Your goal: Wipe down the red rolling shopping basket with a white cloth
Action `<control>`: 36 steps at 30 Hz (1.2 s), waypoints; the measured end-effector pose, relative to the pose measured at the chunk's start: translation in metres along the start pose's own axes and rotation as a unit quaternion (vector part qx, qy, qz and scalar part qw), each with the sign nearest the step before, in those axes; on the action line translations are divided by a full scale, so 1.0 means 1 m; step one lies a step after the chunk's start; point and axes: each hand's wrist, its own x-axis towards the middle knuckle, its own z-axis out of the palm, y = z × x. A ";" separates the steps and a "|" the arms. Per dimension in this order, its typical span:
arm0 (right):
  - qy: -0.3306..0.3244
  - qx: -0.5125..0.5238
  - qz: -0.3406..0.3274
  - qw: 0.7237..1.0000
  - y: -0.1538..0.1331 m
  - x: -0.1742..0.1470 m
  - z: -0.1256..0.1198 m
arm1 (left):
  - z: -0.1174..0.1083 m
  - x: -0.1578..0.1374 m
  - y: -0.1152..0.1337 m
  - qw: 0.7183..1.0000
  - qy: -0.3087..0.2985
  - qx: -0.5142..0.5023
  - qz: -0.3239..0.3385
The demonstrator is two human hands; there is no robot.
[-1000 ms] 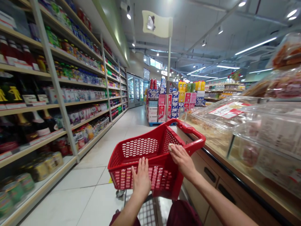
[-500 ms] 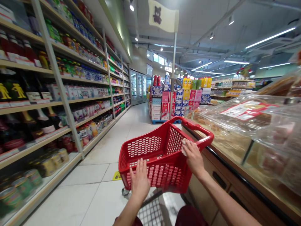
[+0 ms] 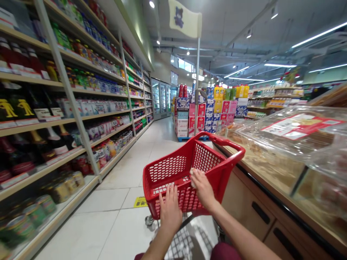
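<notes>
A red plastic shopping cart (image 3: 165,168) with a perforated basket stands in front of me, seen from its side. My left hand (image 3: 170,207) lies against its near wall, with outstretched fingers reaching the rim. A crumpled white cloth or tissue (image 3: 192,177) shows at the fingers of my right hand (image 3: 202,187), which presses it onto the near rim. Part of the cloth is hidden under that hand. The cart's handle (image 3: 235,155) points to the right. Inside, the visible part of the basket holds nothing.
Shelves (image 3: 93,117) of bottles and cans run along the left. On the right is a wooden counter (image 3: 251,180) with clear plastic food packs (image 3: 292,126). Stacked drink boxes (image 3: 202,117) stand ahead by a flag pole. A yellow floor sticker (image 3: 140,202) lies beside the cart.
My right hand has slid left along the near rim with the white cloth, away from the handle end. The left hand stays at the near wall. The view has shifted slightly.
</notes>
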 end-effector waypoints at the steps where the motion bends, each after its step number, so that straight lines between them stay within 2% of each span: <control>1: -0.019 0.017 -0.041 0.999 -0.008 0.000 0.003 | 0.001 0.000 -0.001 1.000 0.001 0.003 0.003; 3: -0.036 0.037 -0.078 0.996 -0.014 -0.001 0.007 | 0.002 -0.001 -0.009 1.000 0.005 0.010 0.005; 4: -0.029 0.036 -0.068 0.997 -0.011 -0.001 0.006 | 0.003 -0.002 -0.014 1.000 0.008 0.015 -0.005; 7: 0.023 0.011 0.024 0.999 0.007 0.000 0.004 | 0.005 -0.009 -0.033 0.998 0.017 0.033 -0.045; 9: 0.036 0.009 0.053 0.998 0.007 0.002 0.007 | 0.005 -0.012 -0.040 0.997 0.021 0.039 -0.055; 10: 0.031 0.017 0.045 0.998 0.000 0.002 0.010 | 0.004 -0.013 -0.042 0.997 0.020 0.040 -0.056; 13: -0.013 0.056 -0.038 0.998 -0.024 0.004 0.021 | 0.001 -0.013 -0.044 0.998 0.010 0.036 -0.056; 15: -0.024 0.062 -0.055 0.996 -0.027 0.006 0.023 | -0.001 -0.012 -0.044 0.999 0.001 0.032 -0.042; 19: 0.025 0.035 0.057 0.997 -0.005 0.008 0.022 | 0.000 -0.013 -0.037 0.999 -0.004 0.019 -0.042; 20: 0.025 0.040 0.065 0.997 -0.004 0.007 0.022 | 0.001 -0.013 -0.033 0.999 -0.007 0.014 -0.049; 23: -0.014 0.084 -0.006 0.996 -0.015 0.004 0.024 | 0.001 -0.014 -0.024 0.997 -0.021 0.002 -0.068; 25: -0.043 0.104 -0.070 0.991 -0.022 0.004 0.023 | 0.000 -0.015 -0.025 0.998 -0.030 0.000 -0.060; 26: -0.046 0.104 -0.079 0.990 -0.020 0.005 0.021 | -0.001 -0.016 -0.029 0.998 -0.034 0.001 -0.058; 27: -0.039 0.095 -0.066 0.992 -0.016 0.005 0.019 | -0.002 -0.017 -0.034 0.997 -0.038 0.003 -0.062; 31: 0.026 0.063 0.055 0.996 0.015 0.002 0.014 | -0.007 -0.023 -0.057 0.997 -0.051 0.008 -0.064; 33: 0.027 0.077 0.060 0.995 0.021 -0.001 0.018 | -0.010 -0.024 -0.063 0.997 -0.054 -0.001 -0.056; 36: 0.018 0.101 0.046 0.994 0.019 -0.002 0.029 | -0.015 -0.023 -0.062 0.995 -0.054 -0.013 -0.077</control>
